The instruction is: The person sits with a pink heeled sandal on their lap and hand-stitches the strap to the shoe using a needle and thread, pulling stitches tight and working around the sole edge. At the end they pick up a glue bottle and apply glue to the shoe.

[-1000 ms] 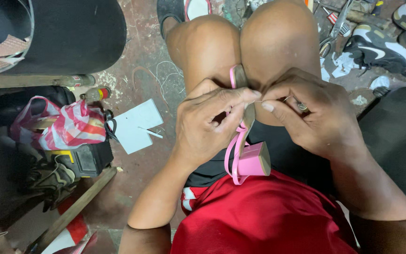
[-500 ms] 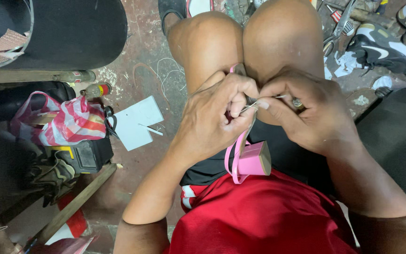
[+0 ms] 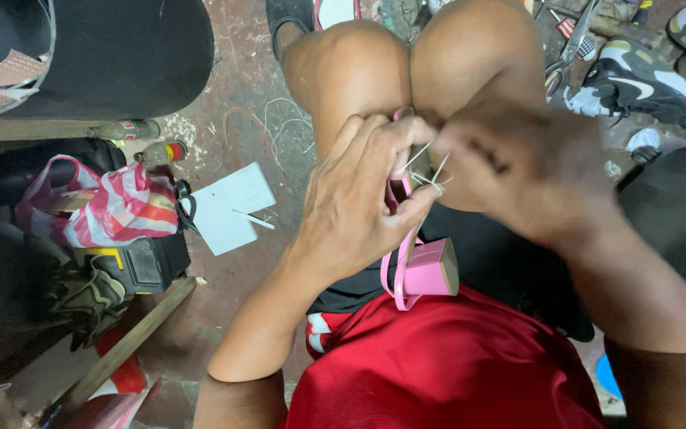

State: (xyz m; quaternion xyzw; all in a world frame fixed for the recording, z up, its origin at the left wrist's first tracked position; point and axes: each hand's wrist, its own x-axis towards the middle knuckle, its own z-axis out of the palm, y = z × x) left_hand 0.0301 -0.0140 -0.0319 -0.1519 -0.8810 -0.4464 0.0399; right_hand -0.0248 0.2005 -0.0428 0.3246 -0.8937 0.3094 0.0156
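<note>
A pink block-heeled sandal (image 3: 426, 268) lies in my lap, its heel toward my red shirt and its thin strap looping down. My left hand (image 3: 363, 199) grips the upper part of the sandal between my knees, fingers closed around it. My right hand (image 3: 518, 171) is blurred by motion and pinches a pale thread (image 3: 430, 171) that runs taut to the sandal beside my left fingers. What else the right fingers hold is hidden.
A white card (image 3: 228, 206) lies on the stained floor at left, near a pink striped bag (image 3: 109, 202) and a black and yellow tool case (image 3: 140, 266). Black and white sneakers (image 3: 637, 75) and scissors (image 3: 565, 56) lie at top right. A wooden stick (image 3: 129, 345) rests at lower left.
My right hand has pulled up and rightward, drawing the thread out from the sandal. My left hand keeps its grip on the sandal.
</note>
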